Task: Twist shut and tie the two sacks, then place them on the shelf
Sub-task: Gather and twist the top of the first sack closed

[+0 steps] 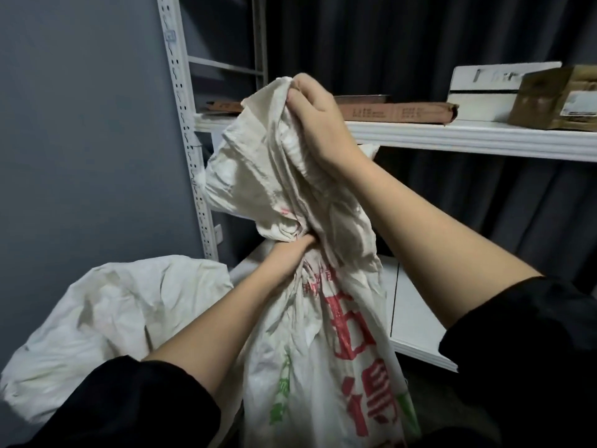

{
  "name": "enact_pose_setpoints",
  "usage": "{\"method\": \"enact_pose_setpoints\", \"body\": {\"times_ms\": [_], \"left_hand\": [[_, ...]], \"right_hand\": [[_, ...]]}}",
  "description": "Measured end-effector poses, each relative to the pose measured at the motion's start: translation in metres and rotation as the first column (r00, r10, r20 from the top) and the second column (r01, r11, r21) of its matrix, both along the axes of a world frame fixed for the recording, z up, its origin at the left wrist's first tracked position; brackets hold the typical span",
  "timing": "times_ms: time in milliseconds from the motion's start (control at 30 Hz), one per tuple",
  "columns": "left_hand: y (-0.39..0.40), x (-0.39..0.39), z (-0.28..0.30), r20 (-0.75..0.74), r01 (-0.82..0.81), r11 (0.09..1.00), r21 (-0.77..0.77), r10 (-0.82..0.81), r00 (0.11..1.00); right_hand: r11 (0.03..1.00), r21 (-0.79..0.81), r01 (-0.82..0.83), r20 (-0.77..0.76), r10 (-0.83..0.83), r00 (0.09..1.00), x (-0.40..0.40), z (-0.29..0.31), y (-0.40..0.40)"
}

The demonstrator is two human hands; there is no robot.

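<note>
The left hand (289, 258) grips the gathered neck of the white woven sack with red and green print (326, 347), standing before the white metal shelf (452, 139). The right hand (318, 119) clutches its loose top, raised above. A second crumpled white sack (106, 315) slumps just left.

I'm looking at an off-white sack (310, 334) showing large red characters and smaller green print down its front, with a pink smear near the gathered neck. A second sack (113, 305), plain off-white, is showing no print. My sleeves (135, 405) are showing black. The shelf (468, 137) is showing white, carrying a brown flat carton (400, 113), a white box (484, 88) and a tan box (555, 98) along its top. The wall (80, 140) is looking grey-blue, the curtain (420, 33) dark grey.
</note>
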State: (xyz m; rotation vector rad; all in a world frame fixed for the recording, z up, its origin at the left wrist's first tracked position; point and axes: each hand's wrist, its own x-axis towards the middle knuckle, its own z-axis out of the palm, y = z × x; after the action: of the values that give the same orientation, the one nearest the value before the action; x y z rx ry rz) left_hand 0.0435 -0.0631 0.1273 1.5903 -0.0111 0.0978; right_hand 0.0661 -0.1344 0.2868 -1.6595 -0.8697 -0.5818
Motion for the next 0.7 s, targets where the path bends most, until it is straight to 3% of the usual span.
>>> {"method": "enact_pose_setpoints", "body": {"times_ms": [67,100,167,233,300,400,433,533,633,700], "left_hand": [[0.006,0.003,-0.005,-0.038,-0.018,1.0,-0.024,0.017,0.999],[0.008,0.005,-0.007,-0.049,-0.029,0.999,-0.031,0.028,0.998],[0.01,0.005,-0.009,-0.077,-0.096,0.995,-0.018,0.095,0.993],[0.012,0.005,-0.008,-0.11,-0.169,0.986,-0.013,0.166,0.98],[0.015,0.008,-0.009,-0.136,-0.214,0.977,-0.007,0.211,0.968],[0.019,0.011,-0.009,-0.139,-0.224,0.971,-0.087,0.211,0.968],[0.021,0.013,-0.011,-0.146,-0.225,0.968,-0.11,0.209,0.967],[0.028,0.02,-0.018,-0.178,-0.185,0.972,-0.144,0.159,0.971],[0.034,0.02,-0.02,-0.186,-0.113,0.976,-0.184,0.079,0.979],[0.035,0.012,-0.014,-0.194,-0.062,0.973,-0.222,0.018,0.981]], "right_hand": [[0.999,-0.013,0.042,0.023,-0.042,0.999,0.002,0.002,-0.006],[0.988,-0.096,0.12,0.058,-0.115,0.992,0.005,0.005,-0.013],[0.903,-0.294,0.312,0.141,-0.281,0.949,0.01,0.01,-0.029],[0.799,-0.367,0.476,0.225,-0.42,0.879,0.014,0.007,-0.048],[0.77,-0.188,0.609,0.389,-0.511,0.766,0.012,-0.005,-0.064],[0.759,0.126,0.639,0.627,-0.56,0.541,0.01,-0.042,-0.083],[0.758,0.127,0.639,0.669,-0.542,0.509,0.012,-0.056,-0.087],[0.748,-0.017,0.664,0.696,-0.468,0.545,0.02,-0.092,-0.095],[0.738,-0.057,0.672,0.735,-0.425,0.528,0.022,-0.115,-0.097],[0.676,-0.09,0.731,0.739,-0.447,0.505,0.026,-0.122,-0.097]]}}
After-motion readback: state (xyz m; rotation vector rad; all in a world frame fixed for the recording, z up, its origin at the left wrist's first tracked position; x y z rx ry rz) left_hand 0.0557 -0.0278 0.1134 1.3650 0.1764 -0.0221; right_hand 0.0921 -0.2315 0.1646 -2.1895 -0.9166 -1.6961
